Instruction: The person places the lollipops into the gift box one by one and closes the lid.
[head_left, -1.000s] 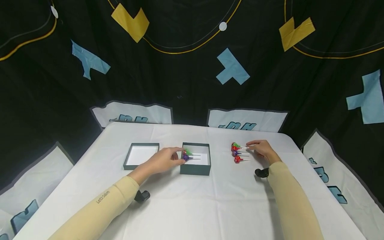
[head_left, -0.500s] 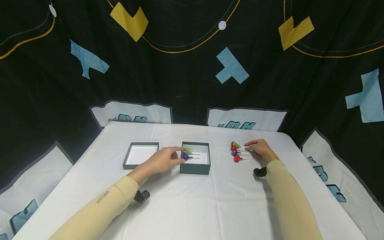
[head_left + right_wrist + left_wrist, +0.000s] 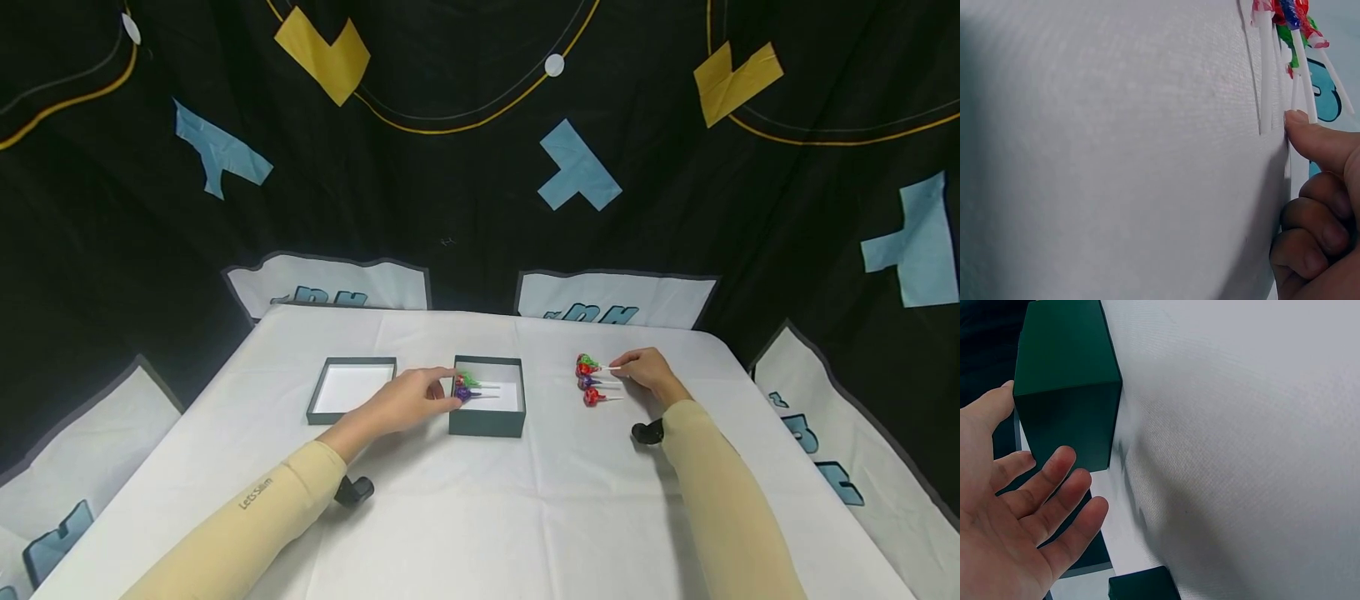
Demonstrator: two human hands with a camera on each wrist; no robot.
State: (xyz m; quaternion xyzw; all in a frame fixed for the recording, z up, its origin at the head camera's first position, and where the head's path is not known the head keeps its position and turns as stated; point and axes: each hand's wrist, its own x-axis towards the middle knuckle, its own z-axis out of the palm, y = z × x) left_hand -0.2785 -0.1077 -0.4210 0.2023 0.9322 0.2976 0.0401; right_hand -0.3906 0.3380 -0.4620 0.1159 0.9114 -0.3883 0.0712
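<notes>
My left hand reaches to the left side of the open dark green box. Its thumb and index finger touch the rim; in the left wrist view the other fingers spread loosely beside the box wall. Inside the box lie a green-and-red lollipop and a purple lollipop, sticks pointing right. My right hand pinches a lollipop stick between thumb and index finger, other fingers curled. On the cloth beside it are a purple lollipop and a red lollipop.
Left of the box lies its shallow lid, white inside face up, partly behind my left hand. A white cloth covers the table. Behind it hangs a black backdrop with blue and yellow shapes.
My right hand has shifted very slightly left along the lollipop stick. My left hand, the box and the lid keep their places; the whole view drifts a little.
</notes>
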